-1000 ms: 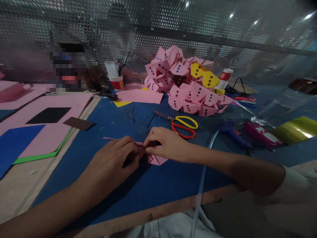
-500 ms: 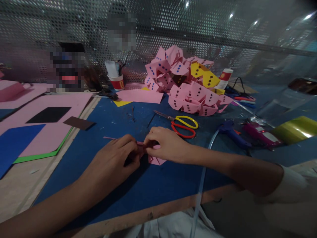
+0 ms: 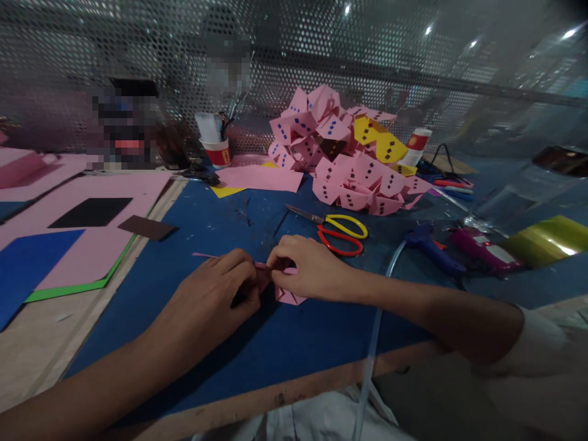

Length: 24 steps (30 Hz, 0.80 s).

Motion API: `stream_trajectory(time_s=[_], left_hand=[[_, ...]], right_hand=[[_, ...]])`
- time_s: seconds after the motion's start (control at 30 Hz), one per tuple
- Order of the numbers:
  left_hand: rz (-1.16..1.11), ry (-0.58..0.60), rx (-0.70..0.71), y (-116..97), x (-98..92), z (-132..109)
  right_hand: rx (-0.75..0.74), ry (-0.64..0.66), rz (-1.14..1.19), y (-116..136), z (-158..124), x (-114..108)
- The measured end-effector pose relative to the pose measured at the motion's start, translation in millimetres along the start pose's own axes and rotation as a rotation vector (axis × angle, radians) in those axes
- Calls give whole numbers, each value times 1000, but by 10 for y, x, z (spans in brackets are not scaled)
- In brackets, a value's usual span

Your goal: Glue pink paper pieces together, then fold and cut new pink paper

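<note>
A folded pink paper piece (image 3: 288, 296) is pinched between my two hands over the blue mat (image 3: 257, 361). My left hand (image 3: 220, 288) has its fingers closed on the paper's left part, and a thin pink tip sticks out beyond its knuckles. Thumb and fingertips of my right hand (image 3: 307, 266) close on the paper just beside the left fingertips. The fingers hide much of the paper. Scissors (image 3: 324, 222) with one yellow and one red handle lie just behind my right hand.
Pink and yellow folded papers (image 3: 349, 153) are heaped at the back. A blue glue gun (image 3: 434, 248) and a magenta tool (image 3: 484, 248) lie at right, with a clear cord (image 3: 377, 331) running forward. Coloured sheets (image 3: 133, 190) cover the left; a cup (image 3: 215, 153) stands behind.
</note>
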<state>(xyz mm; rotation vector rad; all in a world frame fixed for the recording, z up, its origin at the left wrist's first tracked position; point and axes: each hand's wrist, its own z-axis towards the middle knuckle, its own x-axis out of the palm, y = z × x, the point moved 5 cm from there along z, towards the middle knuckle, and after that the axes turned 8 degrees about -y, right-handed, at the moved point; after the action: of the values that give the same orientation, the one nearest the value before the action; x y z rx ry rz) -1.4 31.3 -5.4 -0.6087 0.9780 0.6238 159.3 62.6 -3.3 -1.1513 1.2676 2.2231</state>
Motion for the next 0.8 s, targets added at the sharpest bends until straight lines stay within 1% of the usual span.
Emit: stream_trajectory(time_s=[0.2,0.57,0.8], left_hand=[[-4,-1,-2,1,-3,-9],[-15,-2,-8,15,8,-11],[-15,-9,-5,18,13,-12]], right_hand=[[-34,-20,-24,-15,-16,30],[-40,-46,-32,-8,-33,51],[-19,-52,-64,10,-34,57]])
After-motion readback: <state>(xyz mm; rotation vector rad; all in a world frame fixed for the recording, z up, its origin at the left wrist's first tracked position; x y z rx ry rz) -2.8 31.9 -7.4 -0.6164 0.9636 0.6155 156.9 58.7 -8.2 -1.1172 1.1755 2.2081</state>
